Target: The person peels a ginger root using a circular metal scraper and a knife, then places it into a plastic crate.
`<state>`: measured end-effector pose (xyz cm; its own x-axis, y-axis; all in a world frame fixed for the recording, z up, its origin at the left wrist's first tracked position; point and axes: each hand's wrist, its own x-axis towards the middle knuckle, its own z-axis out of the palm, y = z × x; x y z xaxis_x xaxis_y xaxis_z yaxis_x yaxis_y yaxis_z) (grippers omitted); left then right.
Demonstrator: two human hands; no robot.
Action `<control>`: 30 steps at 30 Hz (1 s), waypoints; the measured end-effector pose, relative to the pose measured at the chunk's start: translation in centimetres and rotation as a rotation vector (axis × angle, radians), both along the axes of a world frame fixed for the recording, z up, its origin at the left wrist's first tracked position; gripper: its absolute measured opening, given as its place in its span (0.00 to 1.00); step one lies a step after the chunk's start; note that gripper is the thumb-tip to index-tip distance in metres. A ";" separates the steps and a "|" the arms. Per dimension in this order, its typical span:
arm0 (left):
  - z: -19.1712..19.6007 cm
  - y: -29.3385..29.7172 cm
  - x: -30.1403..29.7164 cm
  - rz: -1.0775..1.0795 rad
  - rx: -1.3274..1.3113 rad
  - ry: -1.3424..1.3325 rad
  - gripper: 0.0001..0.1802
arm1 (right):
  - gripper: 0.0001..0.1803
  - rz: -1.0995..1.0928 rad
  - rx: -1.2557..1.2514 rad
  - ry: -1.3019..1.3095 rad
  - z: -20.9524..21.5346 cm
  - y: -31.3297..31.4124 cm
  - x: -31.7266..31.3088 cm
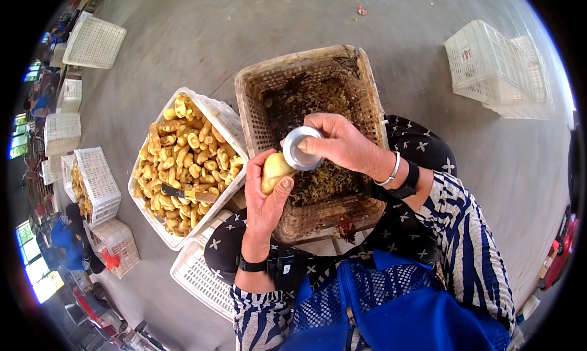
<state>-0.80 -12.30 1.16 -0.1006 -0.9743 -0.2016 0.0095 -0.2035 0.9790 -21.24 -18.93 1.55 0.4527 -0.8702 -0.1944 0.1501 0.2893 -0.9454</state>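
Your left hand grips a smooth pale-yellow root, and your right hand, thumb inside, clasps a round metal cup against its upper end. Below both hands, the stained brown crate holds scraps. Just left of it, a white crate brims with yellow roots, a knife lying on them. Well beyond, more white crates stand on the concrete floor.
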 end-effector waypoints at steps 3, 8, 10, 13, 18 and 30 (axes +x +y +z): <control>-0.1 0.1 -0.5 0.055 0.117 0.200 0.34 | 0.10 0.005 -0.226 0.194 0.8 0.4 0.2; 0.9 -0.1 -0.5 0.043 0.172 0.655 0.32 | 0.09 -0.204 0.029 0.078 -2.8 -0.8 0.0; 0.5 -0.2 -0.1 0.049 0.128 0.580 0.32 | 0.08 -0.141 0.102 -0.031 -1.6 -0.9 -0.2; 0.2 0.0 -0.2 0.052 0.110 0.439 0.31 | 0.06 -0.030 0.076 -0.155 -0.4 -0.4 0.0; 0.1 0.1 -0.1 -0.002 -0.057 0.202 0.32 | 0.05 -0.114 0.193 -0.054 -0.1 -0.8 0.3; -1.0 -0.2 -0.9 0.086 0.106 0.509 0.32 | 0.07 -0.027 -0.237 0.179 0.1 -0.2 -0.2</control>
<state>-1.72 -12.48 0.19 -0.1321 -0.9602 -0.2459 0.4993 -0.2788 0.8203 -21.46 -19.13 1.67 0.4052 -0.9123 -0.0588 -0.0207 0.0551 -0.9983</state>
